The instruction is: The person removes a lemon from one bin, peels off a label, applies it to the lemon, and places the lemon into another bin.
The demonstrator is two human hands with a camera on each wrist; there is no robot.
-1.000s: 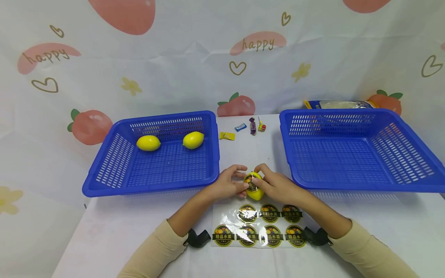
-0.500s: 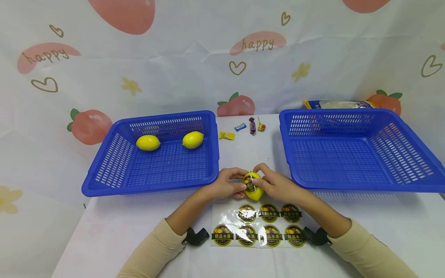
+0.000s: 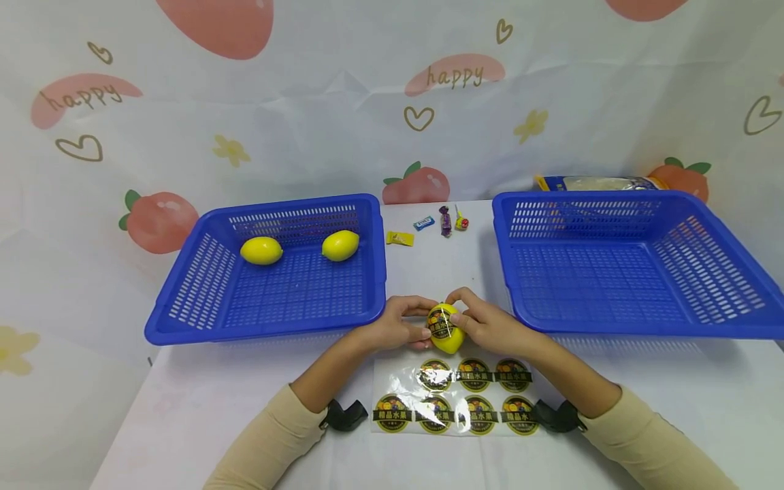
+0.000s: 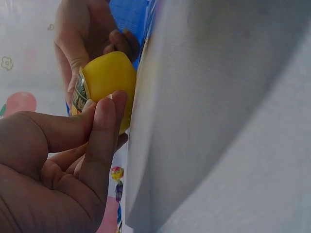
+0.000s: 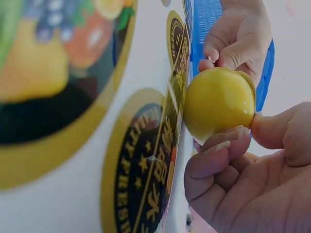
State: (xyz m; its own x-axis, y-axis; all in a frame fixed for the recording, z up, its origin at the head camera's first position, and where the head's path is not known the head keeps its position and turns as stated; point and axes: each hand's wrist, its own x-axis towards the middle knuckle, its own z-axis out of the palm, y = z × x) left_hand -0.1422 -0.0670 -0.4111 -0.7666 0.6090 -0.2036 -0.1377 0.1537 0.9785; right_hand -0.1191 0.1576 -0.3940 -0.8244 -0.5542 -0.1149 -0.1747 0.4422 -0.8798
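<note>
Both hands hold a yellow lemon (image 3: 453, 341) above the table, between the two baskets. A round black-and-gold label (image 3: 439, 325) lies on its upper side; in the left wrist view one edge of the label stands slightly off the peel. My left hand (image 3: 392, 325) pinches the lemon's left side, thumb at the label's edge. From the right, my right hand (image 3: 493, 330) grips it, its thumb by the label's right edge. The right wrist view shows the lemon (image 5: 218, 104) between thumb and curled fingers. Just below lies a sheet of matching labels (image 3: 398, 378).
Two more lemons (image 3: 261, 251) lie in the left blue basket (image 3: 269, 332). A second blue basket (image 3: 643, 327) stands at right, with a packaged bag (image 3: 603, 183) behind it. Several wrapped sweets (image 3: 400, 238) and a lollipop (image 3: 461, 222) lie at the back.
The left fingers have drawn in against the lemon, which shifted slightly left. The right thumb has slid a little towards the label's edge, so more of the label shows.
</note>
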